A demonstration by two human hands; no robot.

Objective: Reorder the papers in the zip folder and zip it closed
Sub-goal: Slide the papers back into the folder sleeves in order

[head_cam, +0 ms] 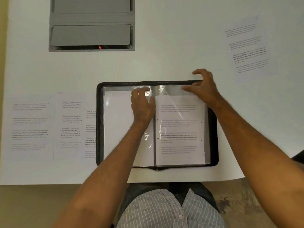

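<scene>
Clear plastic sleeve top (171, 89) pinched by right hand (203, 87) at far edge of open zip folder (213, 129), mid-desk near front edge. Left hand (142, 104) spread flat beside spine. Printed sheet (180, 129) directly below right fingers, long axis toward body; loose papers (47, 127) at desk's left.

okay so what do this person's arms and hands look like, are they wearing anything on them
Both forearms are bare to the frame edge: no sleeves visible, no gloves. The left hand and right hand show no watch, ring or bracelet. A striped button shirt covers the torso.
</scene>
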